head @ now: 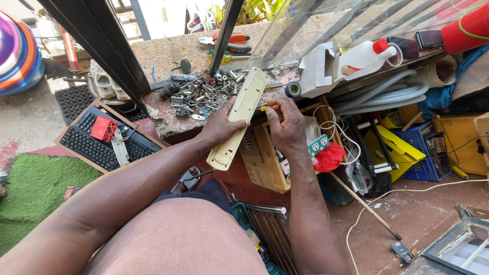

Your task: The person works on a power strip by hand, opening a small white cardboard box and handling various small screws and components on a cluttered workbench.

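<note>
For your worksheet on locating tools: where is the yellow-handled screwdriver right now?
In the head view, the yellow-handled screwdriver is at centre frame, pinched in the right hand, its tip against the cream power strip that the left hand grips.

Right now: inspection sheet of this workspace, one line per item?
Surface: rough stone ledge, partly covered by loose parts.
Job's things: long cream plastic power strip, tilted, back side up; small yellow-handled screwdriver beside it.
Clutter: pile of metal screws and fittings, red-handled pliers, white squeeze bottle with red cap, black keyboard, wooden crate.
Grippers: left hand grips the strip; right hand holds the screwdriver.
Cables: white cord across the floor; grey hoses coiled.
Surroundings: green mat, blue crate, stacked coloured bowls.
</note>
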